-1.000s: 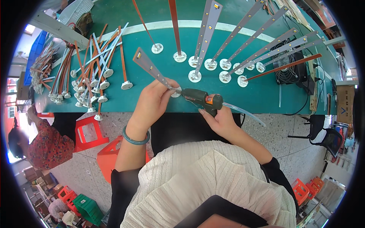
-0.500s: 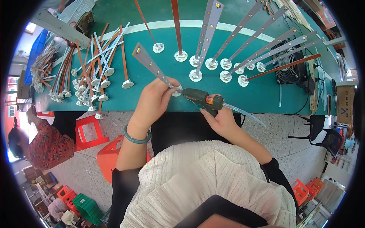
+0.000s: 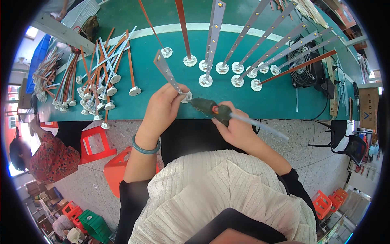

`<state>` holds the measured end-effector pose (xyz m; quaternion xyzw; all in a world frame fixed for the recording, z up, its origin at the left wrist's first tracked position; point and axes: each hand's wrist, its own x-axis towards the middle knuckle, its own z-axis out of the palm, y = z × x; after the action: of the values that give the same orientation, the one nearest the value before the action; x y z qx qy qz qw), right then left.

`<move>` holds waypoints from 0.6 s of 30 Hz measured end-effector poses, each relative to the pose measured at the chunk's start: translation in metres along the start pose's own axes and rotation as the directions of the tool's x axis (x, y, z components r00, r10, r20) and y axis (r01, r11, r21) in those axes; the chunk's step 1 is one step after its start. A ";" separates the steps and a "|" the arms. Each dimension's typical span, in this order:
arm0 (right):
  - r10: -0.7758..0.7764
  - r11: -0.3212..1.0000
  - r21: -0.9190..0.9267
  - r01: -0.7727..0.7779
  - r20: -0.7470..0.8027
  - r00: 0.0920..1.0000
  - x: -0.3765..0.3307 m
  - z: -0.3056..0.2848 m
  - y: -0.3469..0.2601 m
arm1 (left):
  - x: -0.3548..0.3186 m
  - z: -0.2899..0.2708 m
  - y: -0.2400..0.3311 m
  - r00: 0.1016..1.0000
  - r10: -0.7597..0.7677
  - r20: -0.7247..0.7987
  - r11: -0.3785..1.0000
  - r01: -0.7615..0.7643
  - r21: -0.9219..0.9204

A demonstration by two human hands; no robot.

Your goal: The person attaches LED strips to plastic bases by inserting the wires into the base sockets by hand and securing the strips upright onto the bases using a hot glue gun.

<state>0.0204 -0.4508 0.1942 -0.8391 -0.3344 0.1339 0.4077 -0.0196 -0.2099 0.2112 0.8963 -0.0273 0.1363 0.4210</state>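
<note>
Between its fingers and thumb my left hand point(image 3: 164, 103) pinches an LED strip point(image 3: 166, 72), a narrow grey bar with small yellow chips. The strip's lower end meets a round white base point(image 3: 187, 97) on the table. My right hand point(image 3: 235, 128) grips a dark green glue gun point(image 3: 207, 109), its nozzle close beside that base. A translucent glue stick point(image 3: 260, 125) juts from the back of the gun, blurred. Past my hands, several strips stand on white discs; one grey strip point(image 3: 214, 36) rises from a disc point(image 3: 206, 80), and a brown one point(image 3: 183, 30) is nearby.
A heap of strips with white bases point(image 3: 99, 81) lies on the green table point(image 3: 162, 81) at the left. A black fan point(image 3: 306, 67) stands at the right with cables. A person point(image 3: 50, 154) in a patterned top sits at the left, by a red stool point(image 3: 106, 142).
The glue gun has turned a little, its nozzle dipping toward the base and its glue stick swinging. The held strip leans less to the left. The view has shifted slightly.
</note>
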 end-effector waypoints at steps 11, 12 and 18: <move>0.272 0.410 0.871 -0.271 0.167 0.948 -0.012 -0.006 0.036 | 0.046 0.003 -0.026 0.982 -0.083 -0.168 0.993 0.066 -0.100; 0.267 0.437 0.858 -0.271 0.164 0.950 -0.014 -0.004 0.038 | 0.047 0.007 -0.028 0.987 -0.060 -0.146 0.997 0.052 -0.057; 0.247 0.451 0.859 -0.242 0.141 0.959 -0.013 -0.004 0.040 | 0.054 0.016 -0.028 0.986 -0.098 -0.135 0.990 0.083 -0.116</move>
<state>0.0309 -0.4796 0.1649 -0.5575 -0.0960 0.3392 0.7516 0.0401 -0.2002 0.1951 0.8603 0.0355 0.1779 0.4764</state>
